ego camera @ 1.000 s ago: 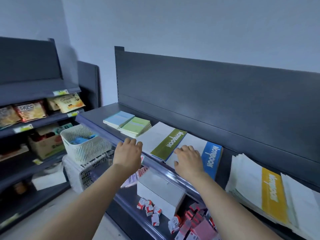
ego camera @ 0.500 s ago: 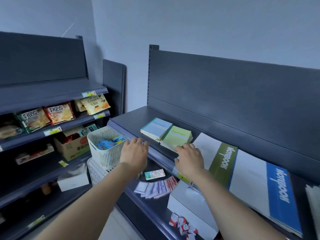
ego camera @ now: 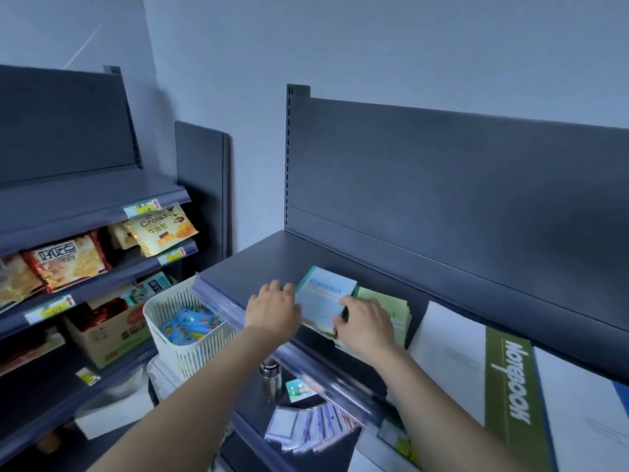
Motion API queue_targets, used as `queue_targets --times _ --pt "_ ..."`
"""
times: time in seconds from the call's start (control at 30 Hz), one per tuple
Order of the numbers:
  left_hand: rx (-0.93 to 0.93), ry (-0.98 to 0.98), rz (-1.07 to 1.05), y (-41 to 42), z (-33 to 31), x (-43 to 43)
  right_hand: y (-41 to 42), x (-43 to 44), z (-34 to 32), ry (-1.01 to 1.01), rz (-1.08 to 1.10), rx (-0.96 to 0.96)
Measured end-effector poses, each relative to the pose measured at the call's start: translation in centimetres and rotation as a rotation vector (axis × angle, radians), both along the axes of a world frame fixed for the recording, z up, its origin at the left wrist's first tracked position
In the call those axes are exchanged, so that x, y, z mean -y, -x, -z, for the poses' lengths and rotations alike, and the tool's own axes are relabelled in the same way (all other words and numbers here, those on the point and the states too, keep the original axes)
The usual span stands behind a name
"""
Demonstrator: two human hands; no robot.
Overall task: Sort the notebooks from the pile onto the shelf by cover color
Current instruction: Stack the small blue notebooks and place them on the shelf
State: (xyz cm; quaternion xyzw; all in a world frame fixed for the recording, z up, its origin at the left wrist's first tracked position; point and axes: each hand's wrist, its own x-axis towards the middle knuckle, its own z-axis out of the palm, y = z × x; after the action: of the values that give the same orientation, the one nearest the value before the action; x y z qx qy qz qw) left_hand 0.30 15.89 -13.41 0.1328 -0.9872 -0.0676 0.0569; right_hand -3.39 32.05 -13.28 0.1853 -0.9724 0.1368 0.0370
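- Two hands are out over the dark top shelf [ego camera: 258, 264], both at one small blue notebook [ego camera: 323, 294] with "Gambit" on its cover.
- Your left hand [ego camera: 272, 310] sits against the blue notebook's left edge with its fingers bent down onto the shelf. You cannot tell whether it pinches the cover.
- Your right hand [ego camera: 366, 321] grips the notebook's near right corner, with its fingers curled at the edge beside the green one.
- One small green notebook [ego camera: 391, 301] lies just right of the blue one, touching it and partly under your right hand.
- Two large white notebooks lie farther right on the same shelf: one with a green band [ego camera: 507, 379], and one at the right edge with a blue corner [ego camera: 578, 420].
- One white slatted basket [ego camera: 177, 321] stands to the left, below the shelf's front edge, with blue packets inside.
- One metal flask [ego camera: 270, 376] stands on the lower shelf, with a fan of small packets [ego camera: 306, 427] nearer you.
- Four snack bags [ego camera: 64, 264] show on the rack at far left.
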Motion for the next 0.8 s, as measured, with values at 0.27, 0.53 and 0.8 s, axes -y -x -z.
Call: queue_targets --times 0.27,0.53,0.8 --pt "0.240 -0.548 -0.112 8.2 0.8 2.2 4.4 2.4 0.6 0.052 0.123 0.036" --pt "0.358 -1.193 -0.063 10.4 0.7 4.1 5.5 2.9 0.9 0.131 0.239 0.077" --pt "0.375 -1.411 0.014 12.0 1.3 5.7 7.1 4.9 0.0 0.209 0.375 0.163"
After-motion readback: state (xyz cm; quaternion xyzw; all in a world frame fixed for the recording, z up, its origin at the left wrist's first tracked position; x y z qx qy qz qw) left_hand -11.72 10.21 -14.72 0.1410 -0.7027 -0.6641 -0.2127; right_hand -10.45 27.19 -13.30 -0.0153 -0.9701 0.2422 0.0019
